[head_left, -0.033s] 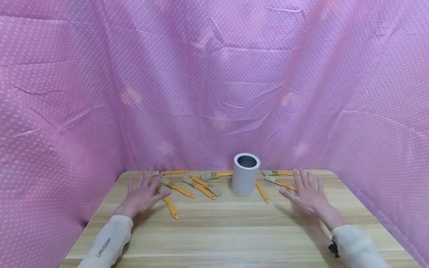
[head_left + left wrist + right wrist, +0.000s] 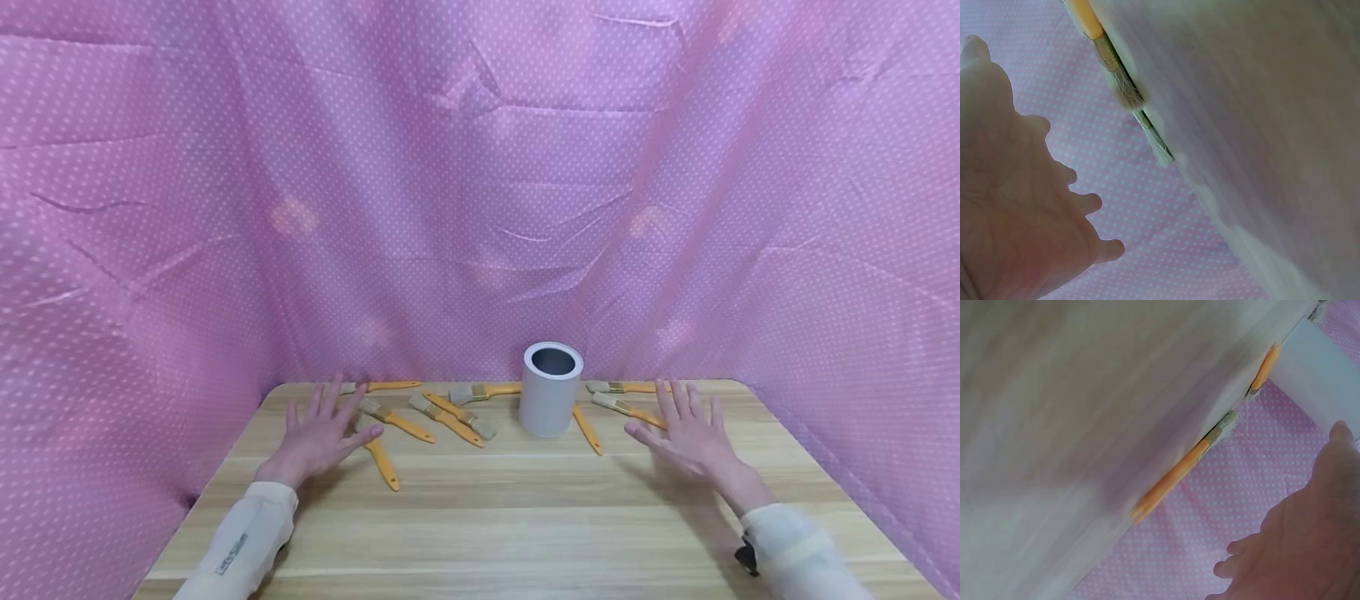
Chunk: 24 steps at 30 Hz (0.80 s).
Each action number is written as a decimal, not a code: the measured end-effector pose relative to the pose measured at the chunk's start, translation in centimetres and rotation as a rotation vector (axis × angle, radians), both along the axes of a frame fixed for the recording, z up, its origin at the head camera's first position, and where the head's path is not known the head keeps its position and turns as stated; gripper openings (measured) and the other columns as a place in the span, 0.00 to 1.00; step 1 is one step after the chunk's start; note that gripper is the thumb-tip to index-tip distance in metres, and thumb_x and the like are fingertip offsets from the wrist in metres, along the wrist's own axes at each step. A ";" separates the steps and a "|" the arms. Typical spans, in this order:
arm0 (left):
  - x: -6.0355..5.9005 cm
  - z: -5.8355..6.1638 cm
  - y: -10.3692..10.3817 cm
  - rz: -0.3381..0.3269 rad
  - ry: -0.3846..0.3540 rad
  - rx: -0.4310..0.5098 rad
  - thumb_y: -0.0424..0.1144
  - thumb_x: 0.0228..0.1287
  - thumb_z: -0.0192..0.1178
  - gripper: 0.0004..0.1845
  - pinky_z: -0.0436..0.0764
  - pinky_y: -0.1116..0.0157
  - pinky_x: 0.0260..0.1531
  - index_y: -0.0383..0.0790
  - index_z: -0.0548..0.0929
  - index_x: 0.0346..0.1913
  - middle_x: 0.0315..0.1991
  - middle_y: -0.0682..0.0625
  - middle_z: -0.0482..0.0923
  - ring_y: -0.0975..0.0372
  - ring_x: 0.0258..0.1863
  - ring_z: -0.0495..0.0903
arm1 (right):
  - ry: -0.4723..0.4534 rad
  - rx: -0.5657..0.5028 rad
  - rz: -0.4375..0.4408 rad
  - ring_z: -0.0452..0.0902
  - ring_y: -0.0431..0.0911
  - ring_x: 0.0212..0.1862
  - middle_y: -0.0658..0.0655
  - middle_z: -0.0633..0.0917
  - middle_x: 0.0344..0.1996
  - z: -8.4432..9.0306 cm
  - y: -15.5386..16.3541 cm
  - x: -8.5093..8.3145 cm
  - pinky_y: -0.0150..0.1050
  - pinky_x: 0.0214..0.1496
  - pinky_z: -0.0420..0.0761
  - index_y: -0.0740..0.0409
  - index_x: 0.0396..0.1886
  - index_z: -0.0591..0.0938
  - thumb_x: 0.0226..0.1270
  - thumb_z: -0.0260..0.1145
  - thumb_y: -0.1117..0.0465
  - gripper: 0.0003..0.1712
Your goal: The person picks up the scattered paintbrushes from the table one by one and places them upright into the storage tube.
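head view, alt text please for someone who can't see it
A white can stands among scattered paintbrushes on a wooden table, between a left hand and a right hand, both with fingers spread. Pink dotted cloth hangs behind.

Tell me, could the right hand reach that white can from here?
Likely yes: the right hand is spread and empty, and nothing taller than flat-lying brushes seems to stand between it and the white can.

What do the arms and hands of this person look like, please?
The left hand and right hand are bare, without gloves. Both forearms wear cream sleeves. Dark lettering runs along the left one; the right one shows a pale yellowish band. A small black object sits under the right cuff.
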<state>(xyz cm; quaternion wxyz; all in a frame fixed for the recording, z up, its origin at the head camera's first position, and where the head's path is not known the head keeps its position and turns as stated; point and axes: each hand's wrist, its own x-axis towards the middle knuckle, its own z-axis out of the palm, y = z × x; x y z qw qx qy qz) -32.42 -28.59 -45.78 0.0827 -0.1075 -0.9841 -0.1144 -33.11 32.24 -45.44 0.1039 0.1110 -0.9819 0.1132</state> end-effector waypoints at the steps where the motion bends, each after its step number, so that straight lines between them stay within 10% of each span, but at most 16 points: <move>1: 0.0 0.1 0.0 -0.003 0.002 0.002 0.78 0.67 0.41 0.51 0.19 0.29 0.60 0.52 0.46 0.83 0.81 0.40 0.26 0.35 0.76 0.29 | 0.000 -0.005 0.001 0.35 0.74 0.75 0.75 0.42 0.78 0.0 0.0 0.0 0.64 0.68 0.13 0.63 0.82 0.39 0.70 0.47 0.23 0.62; 7: 0.3 0.2 0.2 -0.005 0.001 0.009 0.77 0.68 0.42 0.50 0.23 0.26 0.61 0.52 0.45 0.83 0.81 0.39 0.26 0.34 0.76 0.31 | 0.025 -0.055 0.019 0.37 0.74 0.76 0.74 0.45 0.78 0.1 -0.5 -0.1 0.70 0.69 0.20 0.64 0.82 0.42 0.71 0.49 0.24 0.61; 16: 0.3 0.0 0.1 0.006 0.055 0.078 0.73 0.71 0.45 0.48 0.38 0.23 0.62 0.51 0.47 0.83 0.80 0.33 0.39 0.31 0.74 0.45 | 0.085 -0.394 0.170 0.61 0.67 0.71 0.68 0.65 0.74 1.6 -5.9 -2.3 0.70 0.67 0.65 0.57 0.83 0.51 0.74 0.59 0.36 0.51; 24: 0.7 0.2 0.2 0.050 0.014 0.134 0.71 0.71 0.49 0.48 0.44 0.28 0.66 0.43 0.54 0.81 0.75 0.29 0.55 0.31 0.72 0.51 | 0.024 -0.679 0.243 0.58 0.64 0.73 0.66 0.57 0.77 3.0 -11.6 -3.9 0.67 0.68 0.65 0.54 0.84 0.41 0.66 0.70 0.38 0.63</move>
